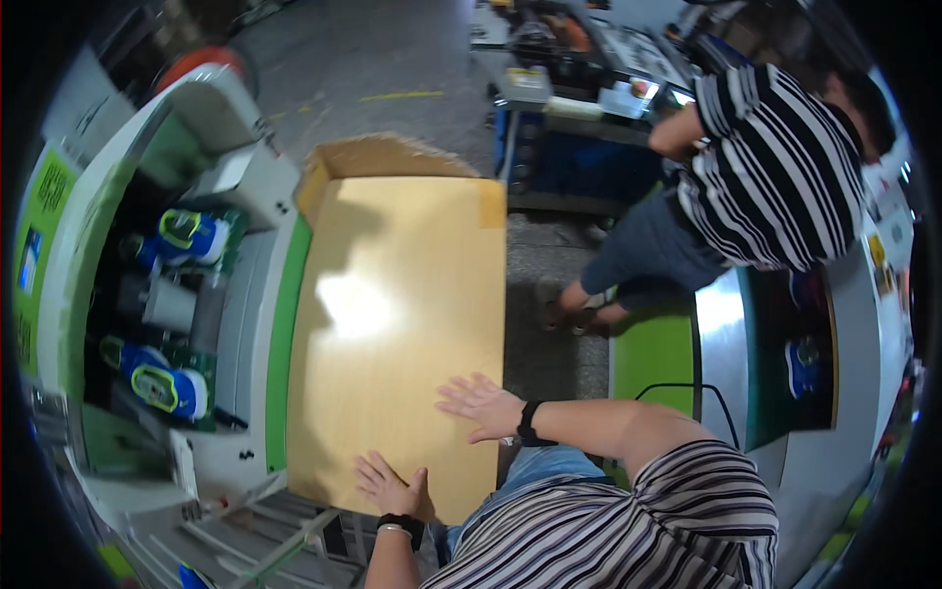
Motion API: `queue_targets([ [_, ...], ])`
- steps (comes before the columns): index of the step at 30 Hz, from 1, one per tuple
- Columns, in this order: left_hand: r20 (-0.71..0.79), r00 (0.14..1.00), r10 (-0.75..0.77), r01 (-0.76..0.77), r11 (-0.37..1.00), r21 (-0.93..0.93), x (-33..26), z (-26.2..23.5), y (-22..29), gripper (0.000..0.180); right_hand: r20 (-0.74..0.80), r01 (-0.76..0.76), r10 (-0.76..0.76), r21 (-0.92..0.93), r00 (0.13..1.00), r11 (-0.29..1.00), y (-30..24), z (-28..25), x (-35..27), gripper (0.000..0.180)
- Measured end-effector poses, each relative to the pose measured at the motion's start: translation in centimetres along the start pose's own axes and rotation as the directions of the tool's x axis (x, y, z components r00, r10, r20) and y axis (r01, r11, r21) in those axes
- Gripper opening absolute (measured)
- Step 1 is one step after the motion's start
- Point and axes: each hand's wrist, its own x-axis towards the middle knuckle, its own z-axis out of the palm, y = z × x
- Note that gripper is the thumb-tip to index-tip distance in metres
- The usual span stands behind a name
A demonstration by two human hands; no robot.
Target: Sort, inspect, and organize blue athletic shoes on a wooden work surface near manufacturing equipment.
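Note:
A large flat brown cardboard box (pixel 392 304) lies lengthwise in front of me, its far flaps open. My left hand (pixel 390 483) rests palm down on its near edge, fingers spread. My right hand (pixel 479 402) lies flat on the box's near right part, fingers apart, a black band on the wrist. Neither hand grips anything.
A white and green machine (pixel 147 294) with blue and green parts inside stands at the left. A person in a striped shirt (pixel 756 177) bends over a cluttered workbench (pixel 579 88) at the upper right. Another green and white machine (pixel 775 363) is on the right. Grey concrete floor (pixel 373 69) lies beyond.

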Motion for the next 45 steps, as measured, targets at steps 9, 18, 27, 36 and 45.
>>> queue_targets([
  [9, 0.118, 0.993, -0.004, -0.016, 0.986, 0.164, 1.8, 0.1, -1.4, 0.128, -0.096, -0.374, 0.383, 0.101, 0.919, 0.922, -3.3, 2.4, -7.2, 0.088],
  [18, -0.534, 0.579, 0.616, -0.347, 0.779, 0.522, 7.4, 9.6, -5.8, 0.121, 0.204, -0.82, 0.903, 0.527, 0.378, 0.225, -6.0, 20.6, -24.7, 0.05],
  [27, -0.132, 0.919, 0.371, -0.298, 0.874, 0.384, 5.6, 6.5, -3.2, 0.125, 0.438, -0.747, 0.893, 0.559, -0.102, -0.36, -23.5, 42.1, -30.0, 0.065],
  [36, 0.136, 0.959, 0.25, -0.283, 0.878, 0.387, 6.7, 1.8, -3.8, 0.135, 0.634, -0.841, 0.771, 0.447, 0.056, -0.306, -32.7, 40.2, -25.4, 0.065],
  [45, 0.12, 0.942, 0.314, -0.336, 0.882, 0.329, 2.9, -0.3, -3.2, 0.131, 0.668, -0.861, 0.743, 0.357, -0.038, -0.364, -30.2, 40.2, -24.5, 0.06],
])
